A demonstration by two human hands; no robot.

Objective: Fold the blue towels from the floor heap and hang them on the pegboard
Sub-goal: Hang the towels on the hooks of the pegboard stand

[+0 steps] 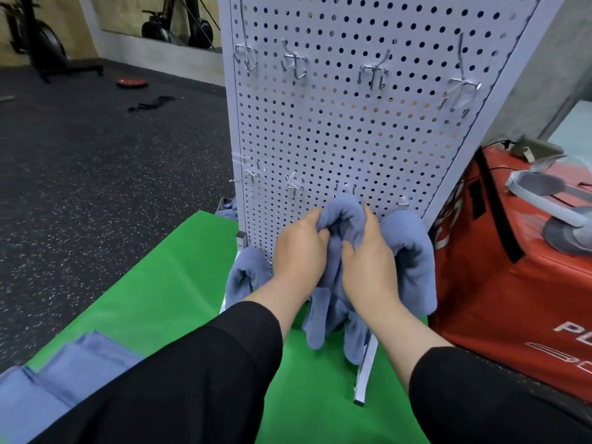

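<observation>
A white pegboard (336,116) stands upright on a green mat (166,277), with metal hooks in an upper and a lower row. My left hand (299,248) and my right hand (368,264) both grip a folded blue towel (342,216) at a lower hook in the middle of the board. Its ends hang down below my wrists. Another blue towel (413,251) hangs to the right of it, and a third (246,274) hangs lower at the left. More blue towels (57,373) lie on the mat at the bottom left.
A red box (512,283) stands close at the right of the pegboard, with a grey headset (554,203) on top. Dark speckled floor (96,161) spreads to the left, with exercise bikes (38,36) and a red disc (131,82) far back.
</observation>
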